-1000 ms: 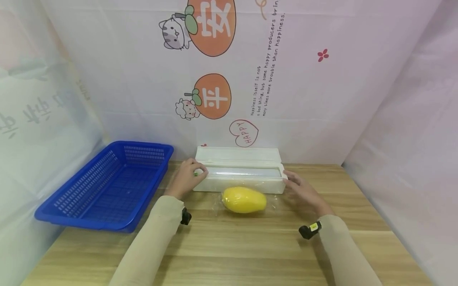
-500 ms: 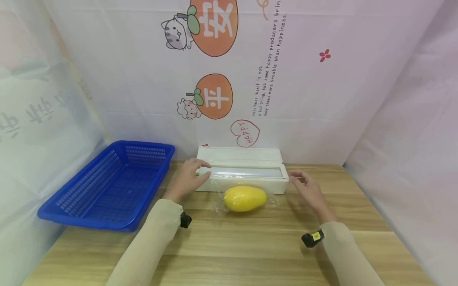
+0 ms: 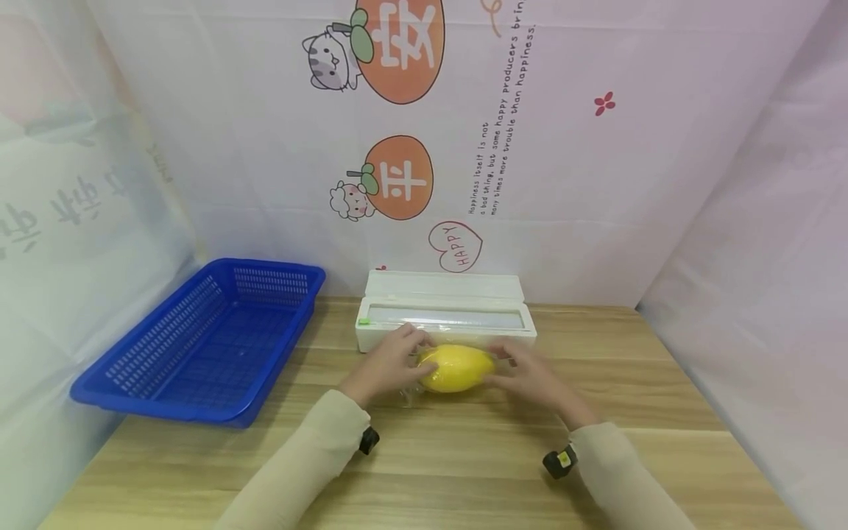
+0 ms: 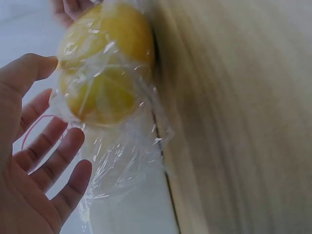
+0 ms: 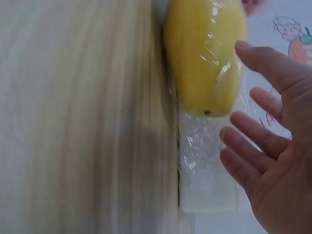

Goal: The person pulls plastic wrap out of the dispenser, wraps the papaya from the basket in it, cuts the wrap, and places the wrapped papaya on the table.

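Note:
A yellow mango (image 3: 458,366) lies on the wooden table (image 3: 424,456) on a sheet of clear cling film (image 4: 122,161), just in front of a white cling-film dispenser box (image 3: 445,320). My left hand (image 3: 391,361) is at the mango's left end with fingers spread and straight, touching the film there; the mango (image 4: 105,63) shows wrapped in crinkled film. My right hand (image 3: 526,375) is at the mango's right end, fingers spread and open beside the fruit (image 5: 207,58). Loose film (image 5: 200,141) trails off that end.
A blue plastic basket (image 3: 199,346) stands on the left of the table. Printed sheets form walls behind and on both sides. Bare wooden tabletop lies in front of the mango.
Both hands left the ends of the dispenser box and came inward and toward me, closing in on the two ends of the mango.

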Action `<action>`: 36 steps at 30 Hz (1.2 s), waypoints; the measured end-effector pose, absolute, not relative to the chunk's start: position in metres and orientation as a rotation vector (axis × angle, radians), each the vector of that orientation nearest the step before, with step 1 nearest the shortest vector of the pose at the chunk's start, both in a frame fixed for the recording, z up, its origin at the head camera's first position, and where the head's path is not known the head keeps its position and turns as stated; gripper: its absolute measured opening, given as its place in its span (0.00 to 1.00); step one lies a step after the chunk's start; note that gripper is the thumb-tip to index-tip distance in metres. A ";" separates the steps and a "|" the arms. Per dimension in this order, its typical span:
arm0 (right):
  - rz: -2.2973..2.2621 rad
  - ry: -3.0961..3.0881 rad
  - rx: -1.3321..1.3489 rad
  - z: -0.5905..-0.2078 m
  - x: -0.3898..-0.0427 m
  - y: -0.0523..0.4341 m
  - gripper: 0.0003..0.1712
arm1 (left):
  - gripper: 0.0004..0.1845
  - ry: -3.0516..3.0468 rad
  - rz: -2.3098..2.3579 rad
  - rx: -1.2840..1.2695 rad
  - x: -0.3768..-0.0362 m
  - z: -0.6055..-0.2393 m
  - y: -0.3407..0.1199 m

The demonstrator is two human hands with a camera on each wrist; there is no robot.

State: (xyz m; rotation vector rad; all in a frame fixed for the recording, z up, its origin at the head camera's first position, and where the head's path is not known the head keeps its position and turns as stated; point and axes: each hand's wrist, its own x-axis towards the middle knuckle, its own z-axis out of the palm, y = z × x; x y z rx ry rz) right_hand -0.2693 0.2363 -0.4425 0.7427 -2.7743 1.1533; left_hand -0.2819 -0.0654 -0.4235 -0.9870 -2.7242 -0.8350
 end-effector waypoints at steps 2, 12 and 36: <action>1.067 -2.764 0.782 -0.444 -0.269 0.232 0.32 | 0.22 -2.732 -0.819 -0.981 -0.281 -0.427 -0.063; 0.967 -2.751 0.782 -0.442 -0.264 0.217 0.32 | 0.31 -2.770 -0.868 -0.940 -0.279 -0.433 -0.059; 1.092 -2.846 0.852 -0.438 -0.234 0.224 0.29 | 0.28 -2.851 -1.347 -0.978 -0.253 -0.434 -0.076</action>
